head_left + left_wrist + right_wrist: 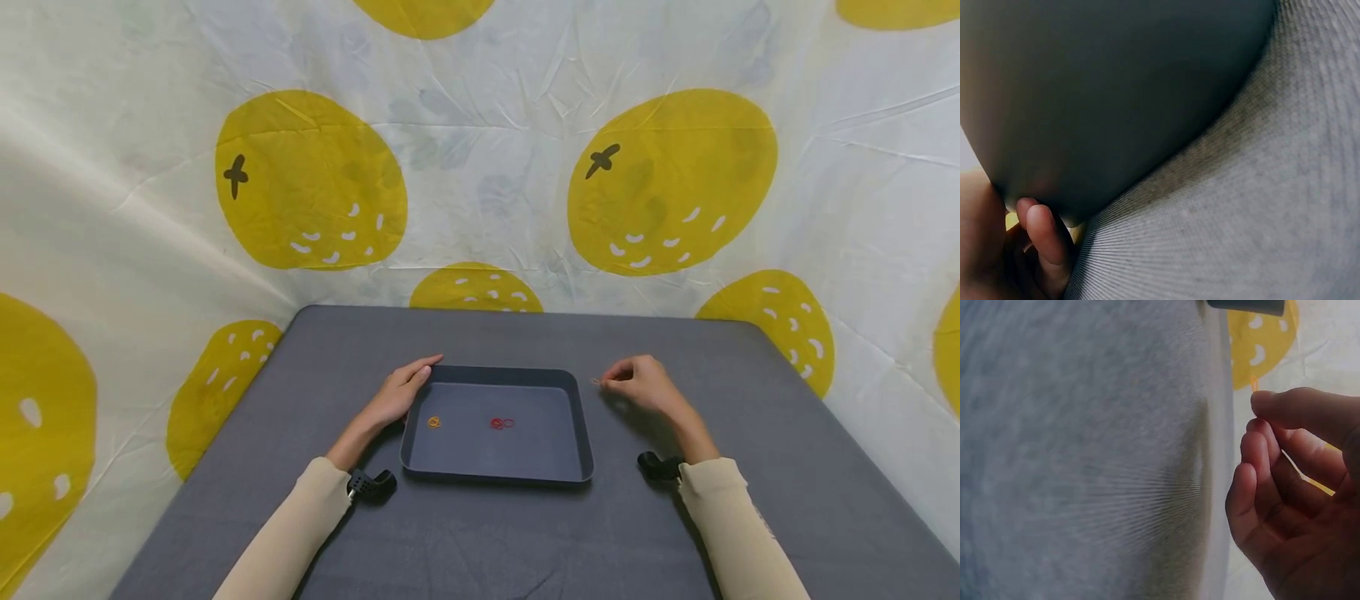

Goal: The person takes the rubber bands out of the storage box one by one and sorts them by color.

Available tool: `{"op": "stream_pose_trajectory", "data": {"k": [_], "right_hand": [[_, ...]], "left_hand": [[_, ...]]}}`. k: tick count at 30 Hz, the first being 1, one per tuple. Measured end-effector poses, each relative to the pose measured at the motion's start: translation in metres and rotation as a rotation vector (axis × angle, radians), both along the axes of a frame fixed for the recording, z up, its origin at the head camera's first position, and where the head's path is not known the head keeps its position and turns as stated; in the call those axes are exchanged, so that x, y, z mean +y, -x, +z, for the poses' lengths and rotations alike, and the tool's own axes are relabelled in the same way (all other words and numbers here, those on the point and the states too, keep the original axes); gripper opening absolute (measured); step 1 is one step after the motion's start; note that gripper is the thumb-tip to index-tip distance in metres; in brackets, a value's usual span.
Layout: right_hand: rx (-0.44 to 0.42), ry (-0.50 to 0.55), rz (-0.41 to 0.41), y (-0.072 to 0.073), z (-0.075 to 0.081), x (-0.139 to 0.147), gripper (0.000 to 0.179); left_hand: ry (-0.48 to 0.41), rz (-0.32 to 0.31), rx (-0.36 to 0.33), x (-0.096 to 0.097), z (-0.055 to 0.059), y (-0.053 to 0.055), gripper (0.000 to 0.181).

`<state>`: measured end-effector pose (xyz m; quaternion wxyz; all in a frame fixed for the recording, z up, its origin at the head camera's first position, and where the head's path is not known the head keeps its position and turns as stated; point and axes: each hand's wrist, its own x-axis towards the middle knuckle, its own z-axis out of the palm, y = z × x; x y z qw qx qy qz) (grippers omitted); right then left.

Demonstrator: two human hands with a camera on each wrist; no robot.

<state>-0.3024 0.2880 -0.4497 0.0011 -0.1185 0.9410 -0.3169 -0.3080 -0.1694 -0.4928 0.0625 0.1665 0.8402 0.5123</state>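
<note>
1. Head: the left hand (392, 397) holds the dark tray (517, 454) by its left side, near the far corner. The tray rests on the grey worktop (480, 542), with orange loops (434, 422) towards its left wall and red loops (498, 423) near its middle. The right hand (641, 385), just right of the tray, pinches a thin band (596, 382).
2. Left wrist: bent fingers (1046, 234) touch the tray's edge.
3. Right wrist: the thin band, orange here, sticks out beyond the thumb tip.

Left wrist view: tray (1147, 94) cut off, blurred.
</note>
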Motion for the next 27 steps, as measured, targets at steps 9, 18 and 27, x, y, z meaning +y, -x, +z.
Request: {"op": "stream_pose_trajectory", "data": {"k": [9,18,27], "right_hand": [[-0.022,-0.067,0.010,0.000,-0.006,0.000,0.013],[0.006,-0.092,0.027,0.003,-0.010,0.000,0.012],[0.029,-0.100,0.029,0.003,-0.011,0.001,0.011]], "left_hand": [[0.006,-0.002,0.016,0.002,0.000,0.000,0.047],[0.001,-0.003,0.012,0.000,0.000,0.000,0.046],[0.000,-0.004,0.012,0.000,0.001,0.000,0.046]]}}
